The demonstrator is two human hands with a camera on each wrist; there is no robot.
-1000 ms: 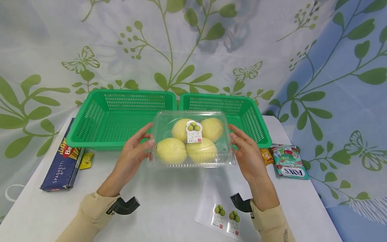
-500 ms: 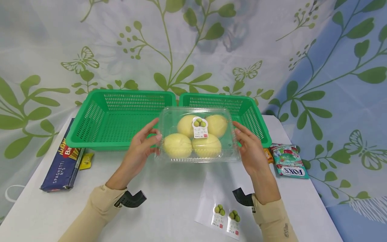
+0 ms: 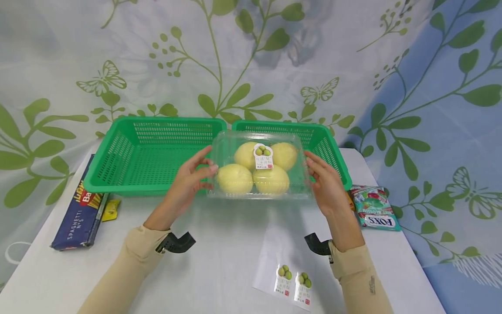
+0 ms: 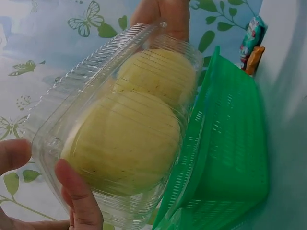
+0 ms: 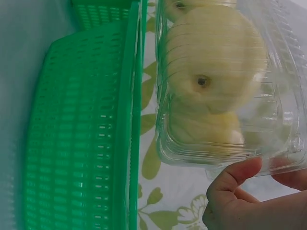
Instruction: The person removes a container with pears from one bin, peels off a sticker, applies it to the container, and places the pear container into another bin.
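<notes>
A clear plastic clamshell box (image 3: 302, 174) of pale yellow, melon-like fruit (image 3: 235, 178) is held up between both hands, with a white fruit sticker (image 3: 263, 157) on its lid. My left hand (image 3: 192, 179) grips the box's left end, its thumb and fingers at the rim in the left wrist view. At the other end my right hand (image 3: 323, 183) pinches the edge; the right wrist view shows thumb and fingers (image 5: 240, 175) around the rim. The box overlaps the front of the right green basket (image 3: 333, 161) in the head view.
Left of the right basket stands another green basket (image 3: 157, 165). A blue spaghetti box (image 3: 80, 218) and a small yellow packet (image 3: 111, 209) lie at left. A Fox's candy bag (image 3: 374, 207) lies at right. A sheet with two fruit stickers (image 3: 284, 279) lies near the front.
Both hands have carried the fruit box away from me and slightly to the right, towards the right basket. Their grip on its ends stays the same.
</notes>
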